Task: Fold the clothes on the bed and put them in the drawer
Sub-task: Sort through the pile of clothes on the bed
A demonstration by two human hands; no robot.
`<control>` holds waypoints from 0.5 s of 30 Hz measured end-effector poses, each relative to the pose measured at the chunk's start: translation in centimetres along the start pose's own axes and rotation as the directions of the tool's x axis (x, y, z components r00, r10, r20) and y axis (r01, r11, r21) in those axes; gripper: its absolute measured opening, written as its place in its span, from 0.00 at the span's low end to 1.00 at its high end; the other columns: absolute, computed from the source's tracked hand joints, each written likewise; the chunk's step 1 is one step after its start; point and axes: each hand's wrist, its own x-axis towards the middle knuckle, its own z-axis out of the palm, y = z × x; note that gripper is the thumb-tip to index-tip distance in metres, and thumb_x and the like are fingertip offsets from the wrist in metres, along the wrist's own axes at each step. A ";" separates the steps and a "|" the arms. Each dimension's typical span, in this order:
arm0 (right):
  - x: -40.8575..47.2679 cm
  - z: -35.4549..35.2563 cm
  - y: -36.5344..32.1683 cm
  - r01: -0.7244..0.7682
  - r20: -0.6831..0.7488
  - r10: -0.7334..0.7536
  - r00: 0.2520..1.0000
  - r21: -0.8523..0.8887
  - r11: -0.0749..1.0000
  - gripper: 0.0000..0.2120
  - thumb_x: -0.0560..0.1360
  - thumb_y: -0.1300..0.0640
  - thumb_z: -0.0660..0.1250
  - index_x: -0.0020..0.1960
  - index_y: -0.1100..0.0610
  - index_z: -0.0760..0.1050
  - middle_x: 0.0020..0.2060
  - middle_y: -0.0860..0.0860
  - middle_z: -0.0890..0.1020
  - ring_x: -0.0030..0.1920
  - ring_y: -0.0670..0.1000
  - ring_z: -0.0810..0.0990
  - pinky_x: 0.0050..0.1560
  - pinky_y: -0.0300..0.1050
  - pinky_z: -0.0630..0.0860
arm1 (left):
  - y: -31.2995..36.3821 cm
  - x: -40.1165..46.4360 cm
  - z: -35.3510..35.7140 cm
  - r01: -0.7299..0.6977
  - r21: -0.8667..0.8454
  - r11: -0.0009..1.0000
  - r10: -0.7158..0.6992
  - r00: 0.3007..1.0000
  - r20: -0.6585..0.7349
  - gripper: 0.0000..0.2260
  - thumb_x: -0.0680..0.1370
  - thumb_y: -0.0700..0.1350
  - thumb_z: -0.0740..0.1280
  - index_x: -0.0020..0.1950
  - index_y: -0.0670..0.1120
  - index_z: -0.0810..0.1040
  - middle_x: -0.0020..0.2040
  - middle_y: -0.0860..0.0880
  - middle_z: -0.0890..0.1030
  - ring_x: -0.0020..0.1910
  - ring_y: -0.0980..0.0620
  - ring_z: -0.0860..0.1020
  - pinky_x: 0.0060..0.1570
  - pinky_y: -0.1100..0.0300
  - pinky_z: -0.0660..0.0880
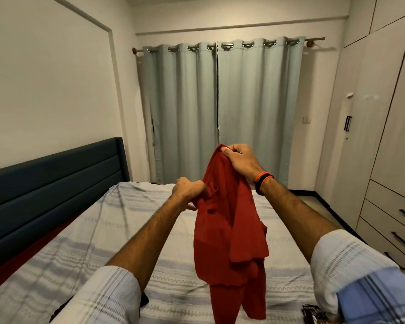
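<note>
A red shirt (229, 232) hangs bunched in the air above the bed (117, 232). My right hand (240, 160) grips its top edge at the highest point, thumb pinched over the cloth. Lower and to the left, my left hand (188, 190) grips another part of the shirt near its collar. The shirt's lower end dangles down to the bottom edge of the view. The drawers (393, 220) with dark handles stand at the right, all closed.
The bed has a striped grey-white sheet and a dark blue headboard (52, 183) on the left. Grey curtains (222, 108) hang at the back. A tall wardrobe (384, 90) fills the right wall. A dark garment (61, 309) and a patterned item (312, 313) lie at the bed's near edge.
</note>
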 end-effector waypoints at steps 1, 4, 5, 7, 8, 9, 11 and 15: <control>0.0 -0.1 0.1 -0.008 0.011 0.008 1.000 0.025 1.000 0.20 0.77 0.49 0.67 0.27 0.52 0.74 0.24 0.43 0.76 0.29 0.45 0.73 0.36 0.44 0.69 | -0.5 0.5 -0.1 -0.002 0.027 1.000 0.002 1.000 -0.017 0.30 0.53 0.40 0.71 0.55 0.35 0.76 0.46 0.41 0.82 0.39 0.45 0.81 0.31 0.56 0.79; -0.2 -0.9 0.2 -0.013 0.032 0.010 0.999 0.090 0.996 0.15 0.75 0.47 0.67 0.34 0.54 0.78 0.31 0.51 0.79 0.33 0.50 0.75 0.39 0.48 0.72 | -2.0 1.7 -0.3 0.010 0.069 0.998 -0.011 1.000 0.027 0.21 0.59 0.37 0.72 0.52 0.37 0.78 0.48 0.41 0.83 0.43 0.45 0.83 0.37 0.56 0.80; -0.5 -1.2 0.2 -0.021 0.034 0.018 0.999 0.113 0.993 0.15 0.75 0.46 0.68 0.37 0.56 0.79 0.32 0.53 0.78 0.34 0.51 0.75 0.39 0.48 0.72 | -2.4 2.0 -0.2 -0.010 0.107 0.994 0.004 0.999 0.052 0.15 0.63 0.36 0.73 0.49 0.36 0.80 0.47 0.40 0.84 0.42 0.46 0.82 0.38 0.56 0.80; -0.8 -2.0 0.3 -0.039 0.046 0.031 0.998 0.195 0.980 0.15 0.77 0.48 0.68 0.41 0.59 0.80 0.34 0.57 0.77 0.35 0.54 0.74 0.36 0.45 0.71 | -3.4 2.5 -0.2 -0.087 0.226 0.970 0.073 0.995 0.067 0.05 0.69 0.38 0.74 0.42 0.39 0.82 0.40 0.43 0.84 0.38 0.47 0.80 0.39 0.56 0.78; -0.8 -2.3 0.4 -0.052 0.052 0.041 0.998 0.226 0.973 0.14 0.78 0.49 0.68 0.42 0.60 0.80 0.35 0.58 0.76 0.35 0.54 0.73 0.34 0.44 0.70 | -3.7 2.8 -0.2 -0.128 0.290 0.948 0.114 0.991 0.065 0.04 0.70 0.40 0.75 0.41 0.40 0.83 0.38 0.44 0.83 0.37 0.47 0.80 0.40 0.56 0.78; -0.8 -2.7 0.7 -0.063 0.053 0.052 0.997 0.249 0.966 0.14 0.78 0.49 0.68 0.43 0.60 0.79 0.36 0.59 0.76 0.36 0.55 0.72 0.34 0.43 0.70 | -4.1 3.1 -0.2 -0.159 0.338 0.928 0.144 0.987 0.069 0.05 0.70 0.40 0.74 0.41 0.39 0.83 0.38 0.43 0.83 0.39 0.46 0.81 0.43 0.56 0.79; -0.7 -3.4 1.1 -0.069 0.045 0.059 0.997 0.285 0.956 0.15 0.76 0.47 0.69 0.46 0.61 0.80 0.37 0.60 0.76 0.38 0.57 0.72 0.36 0.46 0.70 | -4.8 3.6 -0.5 -0.196 0.411 0.891 0.168 0.980 0.103 0.06 0.71 0.41 0.73 0.44 0.39 0.84 0.43 0.42 0.85 0.45 0.45 0.83 0.50 0.54 0.81; -0.8 -4.9 1.6 -0.083 0.031 0.078 0.996 0.296 0.951 0.15 0.77 0.50 0.69 0.38 0.61 0.78 0.37 0.60 0.77 0.34 0.55 0.73 0.37 0.46 0.71 | -6.2 3.8 -1.5 -0.200 0.432 0.879 0.163 0.979 0.120 0.14 0.78 0.49 0.67 0.45 0.38 0.84 0.40 0.45 0.84 0.41 0.46 0.81 0.47 0.56 0.76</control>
